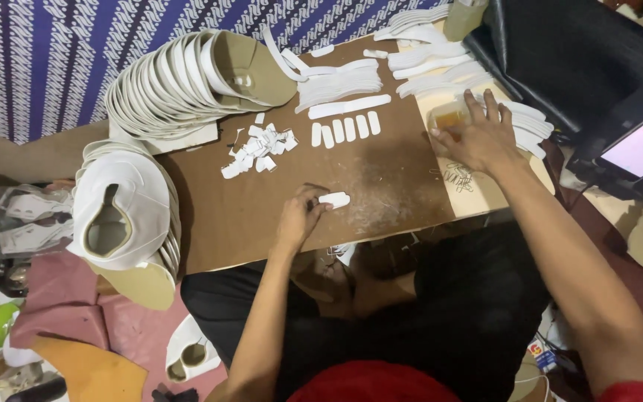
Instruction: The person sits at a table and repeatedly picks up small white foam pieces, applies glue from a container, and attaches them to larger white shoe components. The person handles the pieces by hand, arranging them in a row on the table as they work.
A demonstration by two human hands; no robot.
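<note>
Stacked shoe uppers [187,82] behind board [262,208], strips [344,128] mid-board, perhaps glue tub [448,117] right

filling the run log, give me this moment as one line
left hand: pinching small white oval strip on brown board | right hand: fingers in small amber tub

The brown board [262,216] is the anchor here: a small white oblong piece [334,199] lies on it under the left hand [297,218], with a row of white strips [344,129] and a scatter of white scraps [258,147] further up. Behind the board hangs a blue cloth with a white repeating pattern [53,52]. At the board's right edge, beneath the right hand [479,138], sits a clear tub with amber contents [448,117], and left of the board are stacked white-and-tan shoe uppers [124,216].
</note>
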